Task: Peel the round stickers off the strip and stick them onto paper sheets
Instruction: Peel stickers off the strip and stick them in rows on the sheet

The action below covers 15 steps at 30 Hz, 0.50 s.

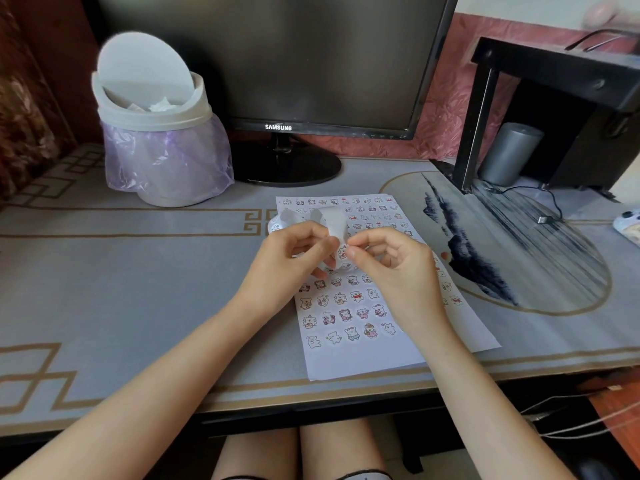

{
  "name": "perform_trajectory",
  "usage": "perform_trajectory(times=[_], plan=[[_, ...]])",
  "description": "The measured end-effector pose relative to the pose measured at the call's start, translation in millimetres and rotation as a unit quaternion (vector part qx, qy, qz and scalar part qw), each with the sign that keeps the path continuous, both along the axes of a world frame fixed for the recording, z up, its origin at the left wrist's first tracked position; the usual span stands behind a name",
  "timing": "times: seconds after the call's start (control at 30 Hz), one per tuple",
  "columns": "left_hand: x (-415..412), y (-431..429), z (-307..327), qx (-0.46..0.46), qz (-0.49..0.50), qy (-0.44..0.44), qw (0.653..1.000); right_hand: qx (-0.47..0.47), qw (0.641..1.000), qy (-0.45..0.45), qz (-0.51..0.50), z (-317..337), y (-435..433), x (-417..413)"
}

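Head view: the left hand (298,252) grips the curled strip (330,220) above the paper sheet (349,365), fingers wrapped round it. The right hand (391,265) pinches a sticker (342,252) on it between thumb and forefinger (its edge is hidden). It seems best to bend the strip away and peel slowly, avoiding creases.

We see a white strip (333,220) curled in loops, raised over the upper half of the sheets (363,362). The white sheets lie flat, stacked, slightly skewed. Rows of round cartoon stickers (346,313) cover the top one, leaving its bottom margin bare.
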<state>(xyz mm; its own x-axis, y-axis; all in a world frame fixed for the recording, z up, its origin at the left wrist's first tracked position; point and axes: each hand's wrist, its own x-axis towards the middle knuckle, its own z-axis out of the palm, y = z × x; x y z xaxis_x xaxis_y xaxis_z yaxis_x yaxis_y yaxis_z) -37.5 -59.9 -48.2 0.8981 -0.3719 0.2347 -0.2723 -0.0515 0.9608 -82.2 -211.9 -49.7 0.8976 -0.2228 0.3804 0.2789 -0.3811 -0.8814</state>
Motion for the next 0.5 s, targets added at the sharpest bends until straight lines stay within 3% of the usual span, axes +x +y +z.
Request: perform_trajectory(times=[0.5], plan=[[0.4,0.0,0.0,0.009,-0.002,-0.001,1.0,0.003,1.0,0.007,0.016,0.9,-1.3,0.1]])
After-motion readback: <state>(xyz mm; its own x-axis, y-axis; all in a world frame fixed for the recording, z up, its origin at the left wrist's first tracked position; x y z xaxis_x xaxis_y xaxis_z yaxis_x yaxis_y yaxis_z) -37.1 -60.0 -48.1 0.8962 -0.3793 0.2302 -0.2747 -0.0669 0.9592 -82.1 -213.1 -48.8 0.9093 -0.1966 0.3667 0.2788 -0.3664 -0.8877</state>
